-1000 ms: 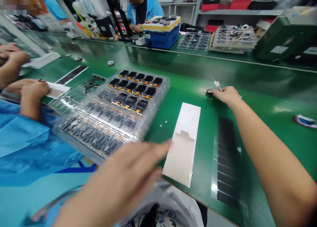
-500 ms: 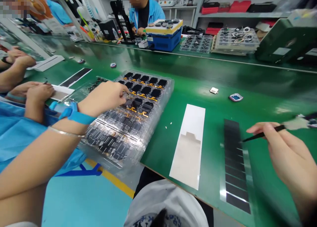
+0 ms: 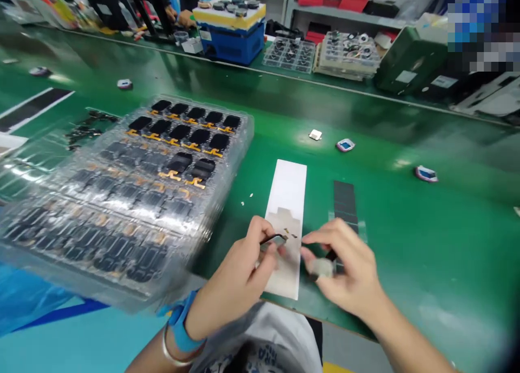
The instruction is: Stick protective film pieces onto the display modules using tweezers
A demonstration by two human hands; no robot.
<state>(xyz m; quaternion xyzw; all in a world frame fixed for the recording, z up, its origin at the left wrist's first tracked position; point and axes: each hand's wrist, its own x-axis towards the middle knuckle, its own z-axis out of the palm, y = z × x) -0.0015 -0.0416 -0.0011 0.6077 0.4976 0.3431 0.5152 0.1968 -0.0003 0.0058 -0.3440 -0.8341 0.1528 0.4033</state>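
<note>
My left hand [image 3: 239, 267] pinches a small dark-edged screen [image 3: 273, 240] with a gold-brown flex tail over a white card [image 3: 286, 186]. The card has a beige patch on its lower part. My right hand [image 3: 353, 262] is curled around tweezers [image 3: 324, 267], black with a whitish wrapped part; their tips are hard to make out. Its fingertips are by the card's right edge. Partly under that hand lies a strip of black stickers [image 3: 344, 199] on clear backing. Left of the card stands a clear plastic tray [image 3: 229, 191] with rows of black screens.
Small white-and-blue parts [image 3: 345, 145] [image 3: 426, 173] and a silver square [image 3: 315, 135] lie on the green table. Behind, a raised ledge bears a blue box [image 3: 235, 43], clear trays [image 3: 290, 54] and a green case [image 3: 414, 58]. A person's hand [image 3: 187, 19] shows at the back.
My left hand has left the tray and come over the white card with a screen. My right hand has moved left from the black strip toward the card. The view has shifted right.
</note>
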